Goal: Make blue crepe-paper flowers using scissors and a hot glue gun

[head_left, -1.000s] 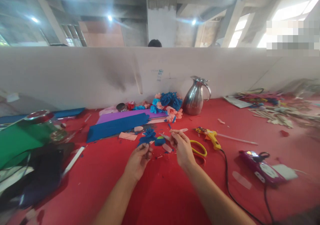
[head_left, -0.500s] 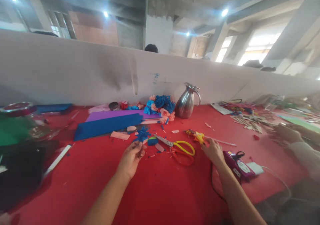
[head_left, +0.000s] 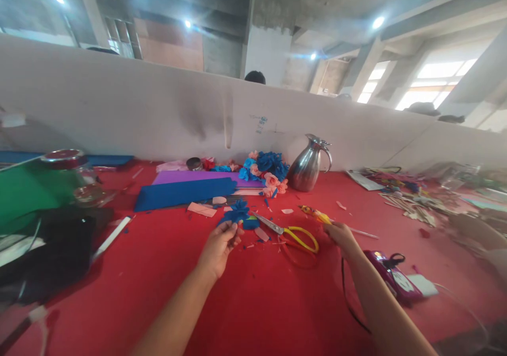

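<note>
My left hand [head_left: 222,242] is closed, pinching the base of a blue paper flower [head_left: 238,211] between thumb and fingers. Just right of the flower lie scissors [head_left: 291,234] with yellow handles, their blades pointing up and left, beside small blue and pink paper scraps [head_left: 261,233]. My right hand [head_left: 343,237] is wrapped round the handle of a yellow glue gun [head_left: 324,218], whose nozzle points left. A clear glue stick [head_left: 365,233] shows behind the gun, and a dark cord hangs below the hand. The fingers partly hide the handle.
Blue paper [head_left: 186,193] and purple paper [head_left: 170,177] lie at the back, beside finished paper flowers [head_left: 271,166] and a steel jug [head_left: 307,166]. A purple power strip [head_left: 392,277] stands right of my right forearm. A jar [head_left: 65,160] is at left; wooden sticks [head_left: 412,208] lie far right.
My view has swung left, so things appear further right. My right hand has closed more fully round the glue gun's handle. My left hand still holds the blue flower.
</note>
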A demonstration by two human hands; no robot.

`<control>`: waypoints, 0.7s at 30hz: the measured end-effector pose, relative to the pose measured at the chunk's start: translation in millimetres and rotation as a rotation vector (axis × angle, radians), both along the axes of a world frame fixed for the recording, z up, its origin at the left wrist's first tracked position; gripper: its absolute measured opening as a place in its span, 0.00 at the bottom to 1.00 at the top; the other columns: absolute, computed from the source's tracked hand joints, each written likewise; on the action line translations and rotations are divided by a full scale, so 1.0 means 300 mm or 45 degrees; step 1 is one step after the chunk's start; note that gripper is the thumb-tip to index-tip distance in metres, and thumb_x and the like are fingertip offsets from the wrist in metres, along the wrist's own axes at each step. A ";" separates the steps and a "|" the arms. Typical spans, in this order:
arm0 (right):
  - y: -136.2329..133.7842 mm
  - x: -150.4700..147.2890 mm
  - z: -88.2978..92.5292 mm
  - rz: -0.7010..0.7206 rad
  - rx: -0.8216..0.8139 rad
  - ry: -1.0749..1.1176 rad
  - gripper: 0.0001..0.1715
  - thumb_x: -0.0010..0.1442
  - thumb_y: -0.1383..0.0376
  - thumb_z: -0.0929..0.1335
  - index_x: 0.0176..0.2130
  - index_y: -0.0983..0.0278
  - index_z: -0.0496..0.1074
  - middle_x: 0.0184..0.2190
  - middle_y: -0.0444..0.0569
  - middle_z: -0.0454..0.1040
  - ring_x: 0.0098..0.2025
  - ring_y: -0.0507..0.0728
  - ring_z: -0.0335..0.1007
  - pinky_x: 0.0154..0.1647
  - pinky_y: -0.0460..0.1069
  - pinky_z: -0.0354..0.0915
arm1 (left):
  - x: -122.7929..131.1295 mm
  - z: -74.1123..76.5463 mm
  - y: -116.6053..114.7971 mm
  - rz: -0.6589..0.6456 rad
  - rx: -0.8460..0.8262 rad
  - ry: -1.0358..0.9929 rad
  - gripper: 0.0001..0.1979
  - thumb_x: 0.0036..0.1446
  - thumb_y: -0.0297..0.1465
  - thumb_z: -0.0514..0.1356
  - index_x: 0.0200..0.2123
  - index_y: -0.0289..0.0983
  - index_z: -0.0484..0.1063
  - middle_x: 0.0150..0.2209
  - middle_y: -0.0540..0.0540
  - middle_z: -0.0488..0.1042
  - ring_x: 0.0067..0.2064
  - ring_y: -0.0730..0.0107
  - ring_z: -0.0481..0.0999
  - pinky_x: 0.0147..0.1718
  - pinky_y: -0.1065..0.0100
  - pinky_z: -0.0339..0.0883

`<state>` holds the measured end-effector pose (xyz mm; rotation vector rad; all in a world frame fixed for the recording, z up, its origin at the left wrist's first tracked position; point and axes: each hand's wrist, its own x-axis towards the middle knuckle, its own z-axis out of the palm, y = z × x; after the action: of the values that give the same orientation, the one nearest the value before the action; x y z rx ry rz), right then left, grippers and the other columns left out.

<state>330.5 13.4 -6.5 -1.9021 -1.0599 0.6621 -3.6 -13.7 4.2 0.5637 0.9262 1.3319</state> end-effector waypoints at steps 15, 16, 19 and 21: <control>0.009 -0.316 0.174 0.361 0.302 1.390 0.10 0.46 0.62 0.71 0.31 0.63 0.71 0.26 0.45 0.73 0.24 0.51 0.66 0.21 0.46 0.65 | 0.002 0.021 -0.010 0.110 0.136 0.285 0.10 0.39 0.34 0.70 0.23 0.35 0.75 0.23 0.47 0.77 0.22 0.74 0.69 0.26 0.72 0.61; 0.005 -0.324 0.161 0.335 0.287 1.388 0.11 0.46 0.61 0.72 0.31 0.63 0.71 0.27 0.47 0.74 0.24 0.52 0.67 0.21 0.47 0.65 | 0.002 0.025 -0.010 0.159 0.176 0.371 0.08 0.41 0.34 0.68 0.23 0.35 0.76 0.24 0.47 0.77 0.23 0.73 0.70 0.27 0.72 0.62; -0.023 -0.354 0.125 0.334 0.338 1.329 0.15 0.46 0.58 0.74 0.32 0.62 0.70 0.28 0.47 0.76 0.23 0.51 0.67 0.20 0.46 0.63 | 0.000 0.031 -0.009 0.259 0.250 0.633 0.05 0.45 0.33 0.65 0.25 0.37 0.77 0.23 0.49 0.76 0.25 0.70 0.71 0.29 0.71 0.62; -0.047 -0.378 0.113 0.404 0.423 1.247 0.16 0.47 0.57 0.74 0.33 0.61 0.69 0.28 0.45 0.76 0.23 0.51 0.67 0.21 0.46 0.62 | 0.000 0.028 -0.008 0.278 0.265 0.767 0.05 0.46 0.33 0.64 0.25 0.37 0.77 0.21 0.50 0.75 0.25 0.69 0.71 0.28 0.71 0.61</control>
<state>217.0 -0.8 27.4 -0.9071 -0.7383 1.3168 -3.8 -16.0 12.7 1.0862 1.3736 1.4935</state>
